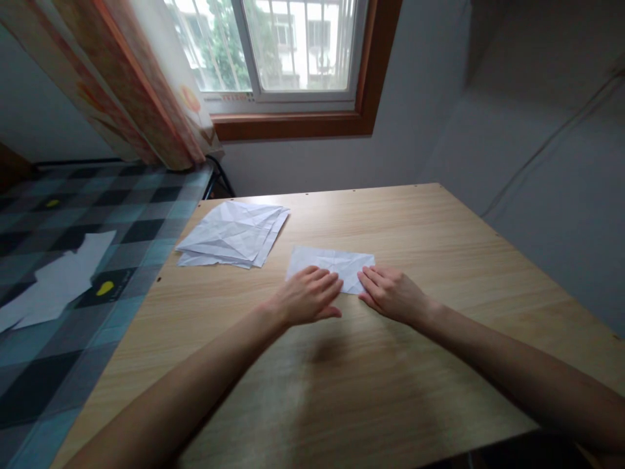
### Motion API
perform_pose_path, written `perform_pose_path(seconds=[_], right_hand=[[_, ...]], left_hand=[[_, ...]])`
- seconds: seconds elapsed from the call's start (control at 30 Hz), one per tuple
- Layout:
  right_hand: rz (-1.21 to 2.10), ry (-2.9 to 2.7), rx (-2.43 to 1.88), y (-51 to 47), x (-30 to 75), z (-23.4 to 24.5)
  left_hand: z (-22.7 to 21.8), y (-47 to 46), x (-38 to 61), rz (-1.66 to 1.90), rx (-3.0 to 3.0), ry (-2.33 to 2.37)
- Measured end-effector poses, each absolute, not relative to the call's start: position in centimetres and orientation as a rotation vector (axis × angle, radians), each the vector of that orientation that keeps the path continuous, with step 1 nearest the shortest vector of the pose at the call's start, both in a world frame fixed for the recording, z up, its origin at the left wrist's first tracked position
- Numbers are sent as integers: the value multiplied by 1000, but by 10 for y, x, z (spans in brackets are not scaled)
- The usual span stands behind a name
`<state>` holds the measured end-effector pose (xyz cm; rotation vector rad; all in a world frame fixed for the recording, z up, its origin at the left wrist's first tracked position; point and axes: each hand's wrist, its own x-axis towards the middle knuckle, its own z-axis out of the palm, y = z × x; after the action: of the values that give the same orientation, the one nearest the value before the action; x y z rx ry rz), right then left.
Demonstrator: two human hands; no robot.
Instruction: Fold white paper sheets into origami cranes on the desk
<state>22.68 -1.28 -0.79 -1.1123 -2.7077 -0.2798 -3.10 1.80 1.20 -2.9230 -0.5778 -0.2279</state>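
Observation:
A white sheet of paper (pixel 334 258), folded into a rectangle and marked with creases, lies flat on the wooden table. My left hand (pixel 312 294) rests on its near left part, fingers laid flat and the thumb apart. At the near right corner, my right hand (pixel 392 293) presses down with its fingers stretched out and the thumb a little below them. Both hands cover parts of the near edge. To the left is a stack of creased white paper sheets (pixel 234 231), touched by neither hand.
The wooden table (pixel 463 260) has its far edge near the wall under the window (pixel 297 52). At left, a checked cloth surface (pixel 43 384) carries more white paper sheets (pixel 63 280). A patterned curtain (pixel 141 85) hangs beside the window. A cable (pixel 547 143) runs along the right wall.

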Motion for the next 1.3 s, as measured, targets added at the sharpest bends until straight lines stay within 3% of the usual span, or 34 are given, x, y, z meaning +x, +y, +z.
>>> perform_pose_path(seconds=[0.33,0.53,0.9,1.1,1.3], right_hand=[[-211,-2804,-1097,-25,220,11],[-89,-2692,-1020,-18,227,3],[205,-2314,-1289,15,231,-12],[232,-2259,-1424,29,220,-16],[21,-2403,-1171,37,220,-18]], left_hand=[[6,18,-22,-212,-2718,-358],[1,18,-29,-281,-2783,-588],[7,17,-33,-334,-2826,-1049],[5,22,-29,-314,-2737,-1346],[3,28,-25,-252,-2896,-1057]])
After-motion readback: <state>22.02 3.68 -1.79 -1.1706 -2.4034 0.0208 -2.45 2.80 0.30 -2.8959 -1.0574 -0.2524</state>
